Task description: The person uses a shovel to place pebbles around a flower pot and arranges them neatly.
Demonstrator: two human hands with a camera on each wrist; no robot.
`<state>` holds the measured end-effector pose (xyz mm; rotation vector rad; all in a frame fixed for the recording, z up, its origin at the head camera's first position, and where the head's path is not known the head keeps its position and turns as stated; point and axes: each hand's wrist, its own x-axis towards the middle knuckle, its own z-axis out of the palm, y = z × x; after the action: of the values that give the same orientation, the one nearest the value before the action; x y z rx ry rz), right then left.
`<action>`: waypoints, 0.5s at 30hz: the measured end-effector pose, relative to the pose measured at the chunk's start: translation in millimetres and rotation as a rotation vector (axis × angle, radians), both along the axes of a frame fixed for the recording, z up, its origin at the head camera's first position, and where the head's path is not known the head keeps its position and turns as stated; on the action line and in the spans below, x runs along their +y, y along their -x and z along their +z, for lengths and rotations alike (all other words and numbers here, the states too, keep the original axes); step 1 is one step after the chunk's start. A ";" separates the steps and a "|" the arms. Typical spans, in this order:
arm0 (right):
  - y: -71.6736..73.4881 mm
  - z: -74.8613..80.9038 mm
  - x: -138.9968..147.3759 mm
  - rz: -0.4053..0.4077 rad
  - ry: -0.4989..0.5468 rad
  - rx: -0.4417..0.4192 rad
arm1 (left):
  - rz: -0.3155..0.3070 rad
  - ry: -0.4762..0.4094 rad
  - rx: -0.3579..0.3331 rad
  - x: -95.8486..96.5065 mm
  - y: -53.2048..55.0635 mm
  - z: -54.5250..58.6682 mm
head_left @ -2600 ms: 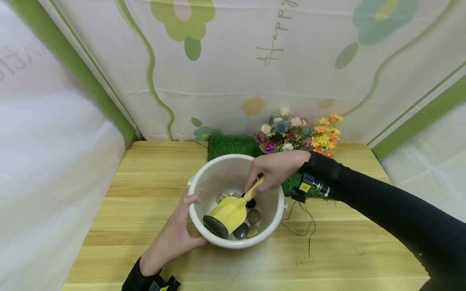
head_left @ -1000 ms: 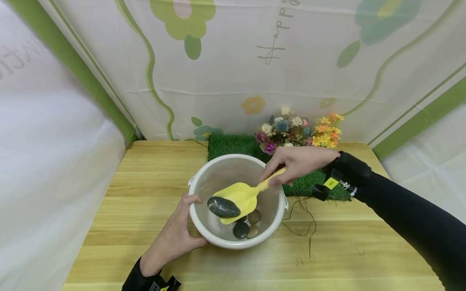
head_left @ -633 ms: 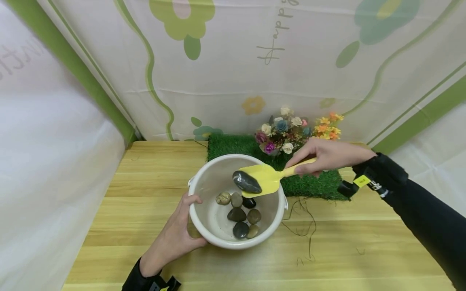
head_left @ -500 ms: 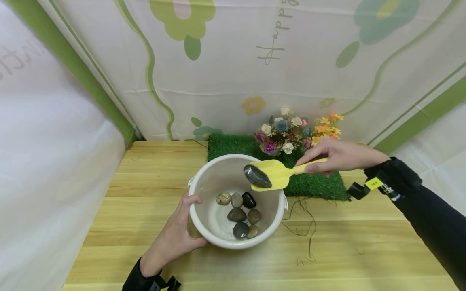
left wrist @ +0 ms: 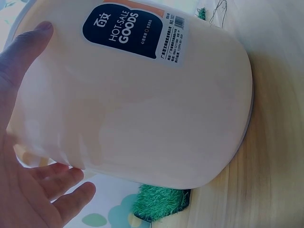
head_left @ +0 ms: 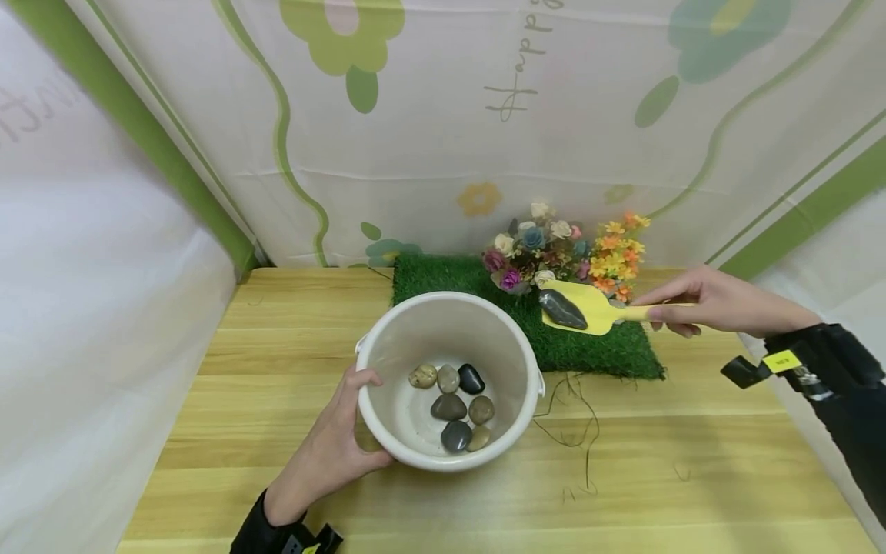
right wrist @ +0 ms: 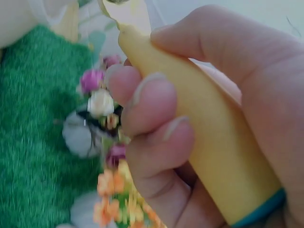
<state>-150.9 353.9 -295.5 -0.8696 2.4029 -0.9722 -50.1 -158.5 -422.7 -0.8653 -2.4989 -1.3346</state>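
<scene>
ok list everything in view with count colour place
bucket: 1, whitish, on table
table: 1, tan, under bucket
scoop: 1, yellow, over mat
scooped stone: 1, grey, on scoop
stones: 7, dark to tan, in bucket
label: 1, mostly navy, on bucket
turf mat: 1, green, behind bucket
mixed bouquet: 1, multicoloured, behind scoop
second bouquet: 1, yellow and orange, alongside
strands: several, dark, beside bucket
cloth: uncounted, white and green, around table
wrist cameras: 2, black, on wrists
sleeve: 1, black, right arm
left hand: 1, bare, gripping bucket
right hand: 1, bare, holding scoop
</scene>
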 end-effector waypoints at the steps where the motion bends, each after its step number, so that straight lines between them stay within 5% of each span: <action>1: -0.5 -2.3 5.7 -0.012 0.000 0.003 | 0.000 0.000 -0.002 0.0 -0.1 0.1; 15: -7.7 -71.9 71.4 -0.282 0.021 -0.166 | 0.007 0.014 -0.024 0.9 -1.5 0.8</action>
<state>-143.2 425.4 -367.4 -0.4424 2.4153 -1.1253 -48.6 -157.5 -421.9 -0.8478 -2.5300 -1.3345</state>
